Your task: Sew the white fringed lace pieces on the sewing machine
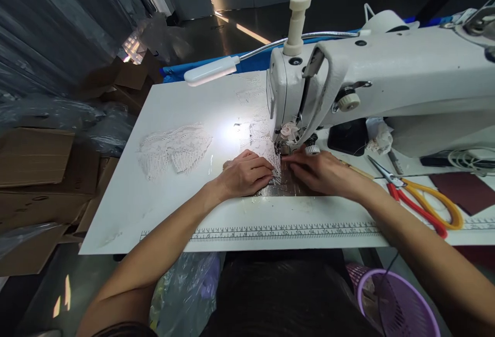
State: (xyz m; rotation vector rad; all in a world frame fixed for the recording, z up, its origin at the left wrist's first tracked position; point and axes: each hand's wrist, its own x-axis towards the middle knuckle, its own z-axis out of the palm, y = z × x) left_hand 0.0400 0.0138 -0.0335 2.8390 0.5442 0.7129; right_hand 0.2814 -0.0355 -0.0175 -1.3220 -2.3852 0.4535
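Observation:
My left hand point(245, 174) lies on a strip of white lace point(266, 143) just left of the presser foot point(284, 148) of a white sewing machine point(386, 74), fingers curled and pressing the lace down. My right hand point(320, 172) rests on the lace right of the needle, its fingertips pinched at the lace edge under the foot. The lace runs away behind the machine head.
A pile of white lace pieces point(174, 148) lies to the left on the white table point(154, 208). Scissors with red and yellow handles point(417, 200) lie to the right. A lamp point(211, 71) shines on the table. A ruler strip point(270, 232) runs along the front edge. A purple basket point(394, 306) stands below.

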